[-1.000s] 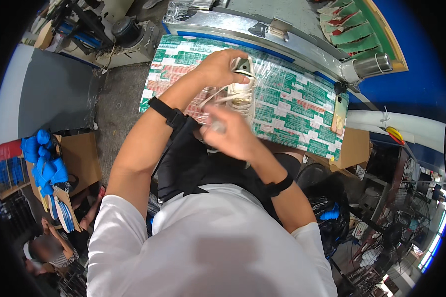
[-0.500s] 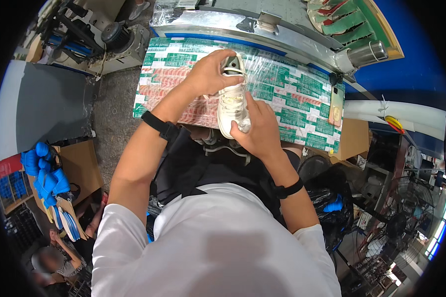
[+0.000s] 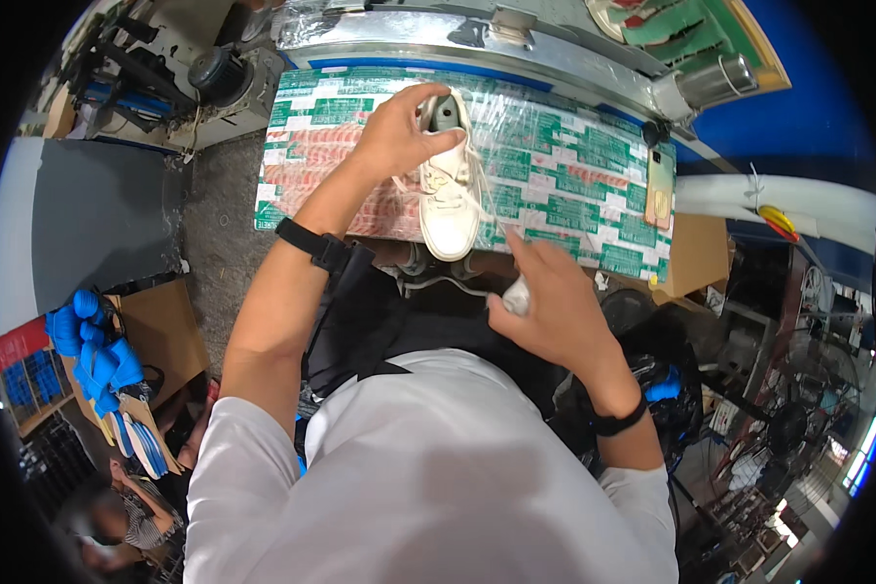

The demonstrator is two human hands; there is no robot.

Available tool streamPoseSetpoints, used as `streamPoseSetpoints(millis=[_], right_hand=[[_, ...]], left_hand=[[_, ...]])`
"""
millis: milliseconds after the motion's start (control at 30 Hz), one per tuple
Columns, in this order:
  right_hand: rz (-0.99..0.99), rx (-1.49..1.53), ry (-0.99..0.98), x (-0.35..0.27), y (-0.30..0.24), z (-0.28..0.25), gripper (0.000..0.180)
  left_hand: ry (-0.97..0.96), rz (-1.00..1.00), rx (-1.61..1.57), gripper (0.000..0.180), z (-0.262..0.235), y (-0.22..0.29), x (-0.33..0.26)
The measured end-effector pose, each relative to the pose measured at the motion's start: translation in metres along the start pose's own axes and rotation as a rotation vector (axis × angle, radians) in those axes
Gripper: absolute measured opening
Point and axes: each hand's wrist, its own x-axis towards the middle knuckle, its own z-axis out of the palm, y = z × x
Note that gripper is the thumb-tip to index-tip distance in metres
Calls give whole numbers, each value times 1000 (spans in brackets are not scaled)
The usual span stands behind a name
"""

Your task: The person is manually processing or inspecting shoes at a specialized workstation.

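A white lace-up sneaker point(image 3: 448, 219) lies on the covered work surface, its toe pointing at me and its dark insole showing in the opening. My left hand point(image 3: 404, 136) grips it by the collar near the heel, thumb across the opening. Loose white lace shows at the upper's sides, and a thin strand runs from the shoe toward my right hand point(image 3: 555, 297). That hand is off to the right of the toe, over the near edge, with a small white crumpled wad point(image 3: 518, 297) in its curled fingers. Whether it also pinches the lace cannot be made out.
Plastic film and green-and-white printed tape cover the work surface point(image 3: 565, 209). A phone point(image 3: 660, 190) lies at its right end. Behind runs a metal rail point(image 3: 380, 31) with a cylinder point(image 3: 720, 83). Blue bundles point(image 3: 97, 346) stand left, near another person point(image 3: 141, 511); a fan point(image 3: 788, 428) is right.
My right hand has drawn away from the sneaker, down and to the right, carrying the white wad. My left hand stays at the collar; the shoe has shifted slightly left.
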Motion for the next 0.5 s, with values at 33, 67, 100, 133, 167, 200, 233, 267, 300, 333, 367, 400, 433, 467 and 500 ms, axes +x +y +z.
streamPoseSetpoints(millis=[33,67,100,133,167,200,233,267,300,333,367,400,433,467,500], right_hand=[[3,-31,38,1,-2,5,74],[15,63,37,10,5,15,75],[15,68,46,24,13,28,75],[-22,104,157,37,18,40,75],[-55,143,268,44,21,50,76],[-52,150,273,51,24,54,76],[-20,174,256,57,25,58,76],[10,193,238,61,28,60,76],[11,195,242,62,29,64,76],[20,191,233,63,30,67,76],[26,188,217,62,30,69,76],[25,187,212,62,31,69,76],[-7,160,221,61,31,68,77],[-40,134,230,61,32,68,77],[-40,134,225,59,31,68,77]], left_hand=[[2,13,19,77,1,4,0],[34,31,42,76,4,6,-1],[32,36,50,76,4,1,1],[40,42,-1,76,4,-6,2],[45,44,-52,76,6,-13,1],[30,60,-55,77,4,-15,3],[26,59,-48,77,3,-16,2],[11,46,-26,77,5,-13,3],[-3,33,-5,78,6,-10,3],[10,44,31,77,8,-7,3],[12,40,30,77,8,-10,2],[40,63,-13,75,8,-12,2],[67,86,-56,74,9,-15,1],[77,71,-38,73,7,-12,0],[79,67,-41,73,8,-12,0]])
